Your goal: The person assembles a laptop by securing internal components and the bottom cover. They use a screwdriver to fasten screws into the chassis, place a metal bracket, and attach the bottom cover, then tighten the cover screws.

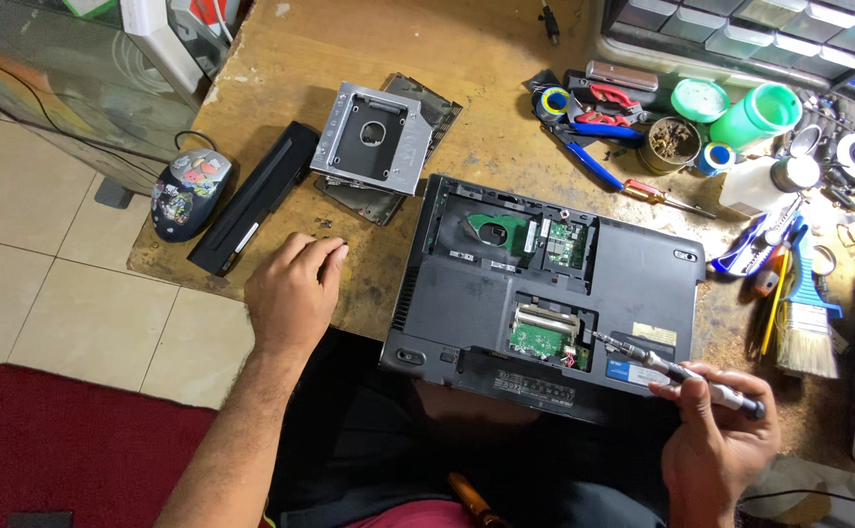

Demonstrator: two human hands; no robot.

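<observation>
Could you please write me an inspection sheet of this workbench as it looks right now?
Surface: worn wooden bench, scuffed, small screws loose on it.
Job's things: open laptop lying base-up, covers off, green boards exposed; screwdriver with its tip at the lower bay.
Clutter: drive caddy, long black battery, stickered mouse, pliers, tape rolls, green jar, brush.
Grippers: left hand fingertips down on the bench beside the screws; right hand holds the screwdriver.
Cables: mouse lead trailing off the bench edge.
Surroundings: tiled floor, red mat, drawer organiser.
</observation>
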